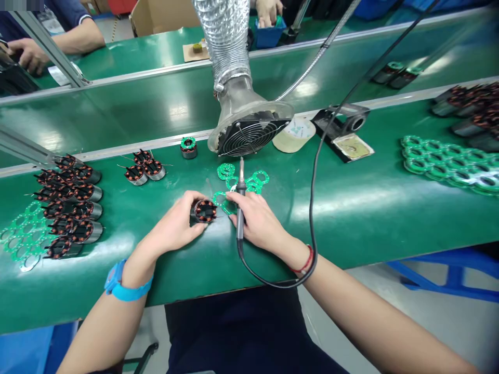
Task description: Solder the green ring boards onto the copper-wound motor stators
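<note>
My left hand (pixel 180 221) is closed around a motor stator (pixel 205 211) with copper windings, its wound end facing up. My right hand (pixel 259 218) has a soldering iron (pixel 240 218) in its grip, tip pointing away from me toward the fan. The thumb and fingertips of that same hand also touch a green ring-shaped circuit board (pixel 229 206), just right of the stator; whether they pinch it I cannot tell. More loose green ring boards (pixel 226 171) lie beyond my right hand, partly covered by the iron.
A fume extractor (pixel 251 136) hangs over the bench. Behind it are a tape roll (pixel 294 136) and a soldering iron stand (pixel 346 135). Stators (pixel 74 202) stand in rows at left; a stack of ring boards (pixel 448 163) is at right. The iron's black cable (pixel 313 192) loops over my right wrist.
</note>
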Demonstrator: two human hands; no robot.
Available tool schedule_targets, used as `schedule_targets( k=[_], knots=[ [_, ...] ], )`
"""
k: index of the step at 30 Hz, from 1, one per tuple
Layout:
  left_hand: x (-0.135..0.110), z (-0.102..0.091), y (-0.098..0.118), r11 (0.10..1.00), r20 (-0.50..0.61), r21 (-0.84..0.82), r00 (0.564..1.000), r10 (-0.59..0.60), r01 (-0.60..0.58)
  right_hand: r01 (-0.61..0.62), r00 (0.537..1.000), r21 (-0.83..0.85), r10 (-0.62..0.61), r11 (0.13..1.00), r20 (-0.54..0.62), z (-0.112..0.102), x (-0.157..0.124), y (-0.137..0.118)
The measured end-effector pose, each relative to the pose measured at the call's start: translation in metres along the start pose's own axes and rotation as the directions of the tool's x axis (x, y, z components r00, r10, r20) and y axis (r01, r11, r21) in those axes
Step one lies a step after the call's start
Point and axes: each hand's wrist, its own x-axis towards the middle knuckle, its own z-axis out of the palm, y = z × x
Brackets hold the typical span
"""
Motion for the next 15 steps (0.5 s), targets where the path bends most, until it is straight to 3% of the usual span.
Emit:
schedule_targets(
  k=[3, 7, 12, 15],
  knots=[
    [-0.001, -0.005, 0.004, 0.986, 0.072, 0.155, 0.996, 0.047, -0.058, 0.076, 0.997, 0.056, -0.076, 0.996, 0.006, -0.005, -0.002, -0.001],
    [0.002, 0.002, 0.007, 0.951, 0.16, 0.265, 0.98, 0.118, -0.157, 0.108, 0.99, 0.148, -0.093, 0.983, -0.106, -0.018, -0.013, -0.001],
    [0.004, 0.015, 0.001, 0.97, 0.098, 0.198, 0.988, 0.12, -0.138, -0.018, 0.951, 0.204, 0.08, 0.979, -0.298, -0.028, -0.034, -0.005],
    [0.006, 0.019, -0.003, 0.982, 0.007, 0.145, 0.993, 0.118, -0.118, -0.086, 0.906, 0.372, 0.228, 0.924, -0.358, -0.024, -0.047, -0.006]
  ],
)
